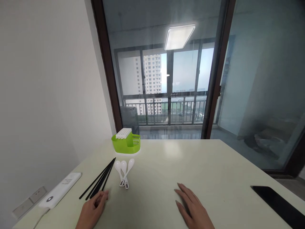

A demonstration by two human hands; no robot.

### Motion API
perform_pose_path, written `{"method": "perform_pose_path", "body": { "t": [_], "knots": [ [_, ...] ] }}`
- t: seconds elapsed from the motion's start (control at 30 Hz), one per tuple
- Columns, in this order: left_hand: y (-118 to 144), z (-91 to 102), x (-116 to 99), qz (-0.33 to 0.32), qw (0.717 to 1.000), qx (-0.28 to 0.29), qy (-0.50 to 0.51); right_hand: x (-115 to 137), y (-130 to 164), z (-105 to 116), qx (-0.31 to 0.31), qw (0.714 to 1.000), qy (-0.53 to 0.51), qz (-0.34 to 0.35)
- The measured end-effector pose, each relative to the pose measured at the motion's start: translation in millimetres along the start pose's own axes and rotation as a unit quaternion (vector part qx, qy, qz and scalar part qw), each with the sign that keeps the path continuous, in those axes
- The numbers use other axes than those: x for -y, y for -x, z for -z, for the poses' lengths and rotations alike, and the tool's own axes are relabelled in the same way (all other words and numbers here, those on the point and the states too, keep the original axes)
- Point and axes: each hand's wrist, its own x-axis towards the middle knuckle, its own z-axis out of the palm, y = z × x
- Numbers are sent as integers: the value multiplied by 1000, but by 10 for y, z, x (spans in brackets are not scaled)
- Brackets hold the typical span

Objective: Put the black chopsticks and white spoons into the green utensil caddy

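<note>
My left hand (93, 208) rests on the table with its fingers curled in, and nothing shows in them. Just beyond it lie several black chopsticks (101, 176), loosely fanned; the near end of the rightmost one reaches my fingers, and whether they touch cannot be told. Three white spoons (124, 173) lie to the right of the chopsticks, their handles crossing. My right hand (192, 205) lies apart from everything on the table, fingers stretched out and holding nothing. Behind the spoons stands a green utensil caddy (126, 144) with a slotted white top and a basket-like side.
The pale table (162, 165) reaches to a glass sliding door (159, 79). A white power strip or charger (60, 189) with a cable lies at the left edge, by wall sockets (30, 202). On the right edge rests a flat black object (278, 203), partly out of view.
</note>
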Motion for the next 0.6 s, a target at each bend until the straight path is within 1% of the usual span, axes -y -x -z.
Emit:
{"method": "perform_pose_path", "body": {
  "t": [0.3, 0.47, 0.6],
  "knots": [
    [-28, -24, 101, -10, 1000, 9, -5, 24, -19, 9, 7, 1000, 4, 5],
    [-21, -18, 89, -22, 1000, 10, -14, 24, -16, -13, -2, 1000, 2, 3],
    [-4, -5, 66, -29, 999, 10, -12, 33, -9, 1, 8, 1000, 3, -1]
  ]
}}
